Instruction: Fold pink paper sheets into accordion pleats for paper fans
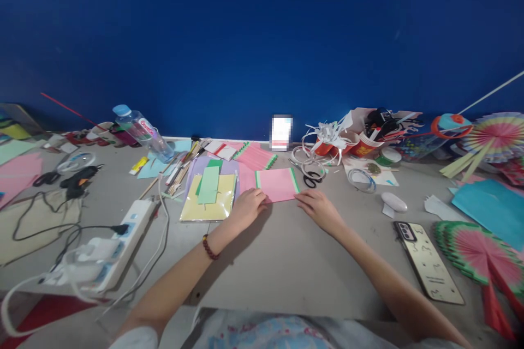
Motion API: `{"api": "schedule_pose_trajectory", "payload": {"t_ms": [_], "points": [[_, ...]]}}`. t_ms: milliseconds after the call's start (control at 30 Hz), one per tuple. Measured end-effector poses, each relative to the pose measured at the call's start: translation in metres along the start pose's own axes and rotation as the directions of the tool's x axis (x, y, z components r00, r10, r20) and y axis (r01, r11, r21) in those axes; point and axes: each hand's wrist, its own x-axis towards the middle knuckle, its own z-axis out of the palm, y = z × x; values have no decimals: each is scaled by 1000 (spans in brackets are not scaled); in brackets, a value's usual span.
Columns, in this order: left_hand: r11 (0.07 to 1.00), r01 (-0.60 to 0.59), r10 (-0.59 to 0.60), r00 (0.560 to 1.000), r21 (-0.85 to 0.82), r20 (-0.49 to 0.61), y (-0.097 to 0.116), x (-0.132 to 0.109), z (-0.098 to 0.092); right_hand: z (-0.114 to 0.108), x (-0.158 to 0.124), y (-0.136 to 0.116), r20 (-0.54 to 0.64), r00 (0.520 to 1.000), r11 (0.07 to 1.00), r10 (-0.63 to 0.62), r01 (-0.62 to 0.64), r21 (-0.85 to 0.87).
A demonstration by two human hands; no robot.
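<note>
A pink paper sheet with green strips along its left and right ends lies flat in front of me. My left hand has its fingers on the sheet's near left corner. At the near right corner, the fingers of my right hand touch the edge; whether they pinch the paper is too small to tell. Left of the sheet, light green paper strips rest on a yellow paper pack. Behind it lies pleated pink paper with green ends. Black-handled scissors lie just to the right.
A white power strip with cables and a tilted plastic bottle are at left. Red cups and white paper strips stand behind right. A phone and a watermelon-coloured paper fan lie at right. The blue wall bounds the table.
</note>
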Motion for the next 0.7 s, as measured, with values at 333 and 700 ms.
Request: {"api": "schedule_pose_trajectory", "payload": {"t_ms": [333,700], "points": [[969,-189,184,982,159,45,-11,7,5,0,20,7,26,979,975,-204,205,-84],[980,-154,160,986,127,-38,-8,6,6,-1,10,3,-7,985,981,-173,172,-92]]}}
